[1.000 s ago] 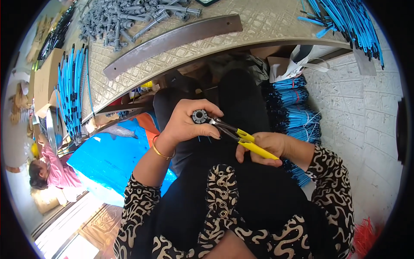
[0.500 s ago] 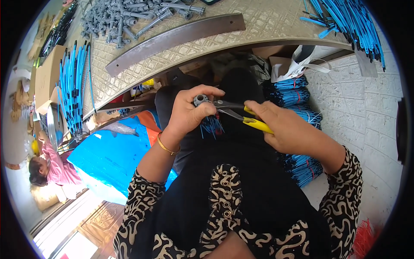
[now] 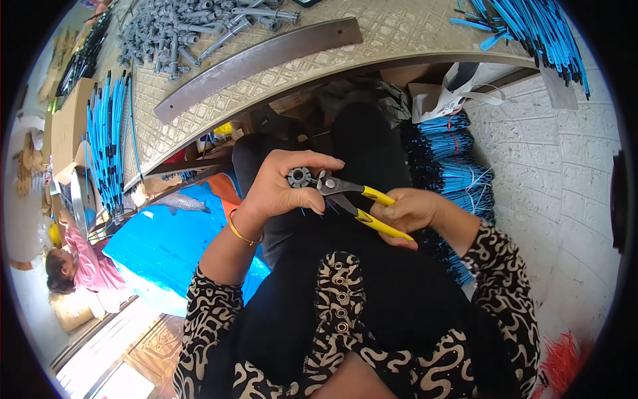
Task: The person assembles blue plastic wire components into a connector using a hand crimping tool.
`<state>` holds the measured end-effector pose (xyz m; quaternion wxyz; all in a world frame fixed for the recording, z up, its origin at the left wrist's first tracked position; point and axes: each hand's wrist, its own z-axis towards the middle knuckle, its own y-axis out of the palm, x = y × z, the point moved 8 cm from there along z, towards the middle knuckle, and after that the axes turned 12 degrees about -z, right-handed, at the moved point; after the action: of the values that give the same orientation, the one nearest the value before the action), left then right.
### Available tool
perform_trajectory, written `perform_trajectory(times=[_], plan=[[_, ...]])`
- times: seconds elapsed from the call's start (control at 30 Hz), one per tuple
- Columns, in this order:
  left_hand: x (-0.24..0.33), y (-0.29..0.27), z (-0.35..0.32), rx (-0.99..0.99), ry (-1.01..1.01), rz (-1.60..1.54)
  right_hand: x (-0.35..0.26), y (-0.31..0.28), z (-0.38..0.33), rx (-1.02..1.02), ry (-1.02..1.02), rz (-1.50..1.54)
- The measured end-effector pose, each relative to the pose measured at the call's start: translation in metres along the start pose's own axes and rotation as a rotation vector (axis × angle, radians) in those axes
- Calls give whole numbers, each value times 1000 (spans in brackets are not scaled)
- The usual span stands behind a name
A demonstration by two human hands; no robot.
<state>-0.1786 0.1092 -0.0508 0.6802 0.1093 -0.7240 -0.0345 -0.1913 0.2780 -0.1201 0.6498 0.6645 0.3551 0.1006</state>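
Observation:
My left hand (image 3: 282,183) is closed around a grey round plastic fitting (image 3: 300,177) with a hole in its middle, held in front of my lap. In my right hand (image 3: 415,216) is a pair of pliers (image 3: 372,211) with yellow handles and dark jaws. Those jaws meet the right side of the fitting, close to my left fingertips. The handles stand apart in my right hand, with the fingers around them. Whatever the jaws bite on is too small to make out. My left fingers hide the lower part of the fitting.
On the table (image 3: 392,40) ahead lie a curved metal bar (image 3: 259,70) and a heap of grey plastic fittings (image 3: 179,33). Blue strips (image 3: 531,33) lie at the right corner; tied bundles (image 3: 458,179) stand below. A blue sheet (image 3: 159,259) and a person in pink (image 3: 96,263) are at left.
The pliers have swung so their handles point down to the right, and my right hand has moved lower and holds them wider apart. The fitting has shifted slightly left and down.

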Motion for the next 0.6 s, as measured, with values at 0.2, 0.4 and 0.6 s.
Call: perform_trajectory(times=[0.2,0.4,0.6], plan=[[4,8,-1,-36,-18,108,-62,18,-27,291,169,-497],[5,9,-4,-14,-18,126,-80,27,-33,403,324,-701],[5,6,-8,23,-9,94,-79,24,-28,421,322,-837]])
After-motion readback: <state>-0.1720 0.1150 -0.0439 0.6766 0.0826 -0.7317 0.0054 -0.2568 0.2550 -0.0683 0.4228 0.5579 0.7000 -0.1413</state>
